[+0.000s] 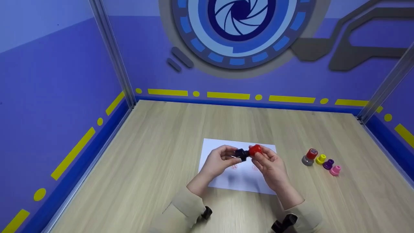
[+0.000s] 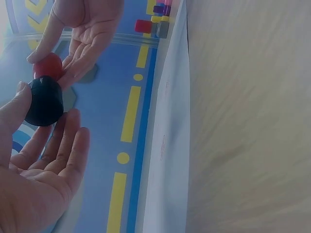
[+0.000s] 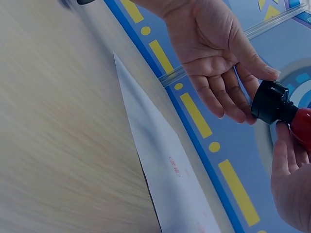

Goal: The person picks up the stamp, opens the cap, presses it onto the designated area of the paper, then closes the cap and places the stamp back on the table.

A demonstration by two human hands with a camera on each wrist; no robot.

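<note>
Over a white sheet of paper (image 1: 226, 182), both hands hold a stamp with a red knob (image 1: 255, 149) and a black base (image 1: 241, 154). My left hand (image 1: 217, 161) pinches the black base between thumb and fingers. The red knob is gripped by my right hand (image 1: 273, 168), and a narrow black neck shows between the two parts in the right wrist view. Below the hands, round red prints (image 1: 234, 166) mark the paper. In the left wrist view the black base (image 2: 44, 102) overlaps part of the red knob (image 2: 48, 67).
To the right on the wooden table (image 1: 155, 152) stand a red-and-grey stamp (image 1: 310, 157) and small yellow (image 1: 321, 159), purple (image 1: 328, 164) and pink (image 1: 335, 170) knobbed pieces in a slanting row. Blue-purple walls (image 1: 142, 58) enclose the table at the back and sides.
</note>
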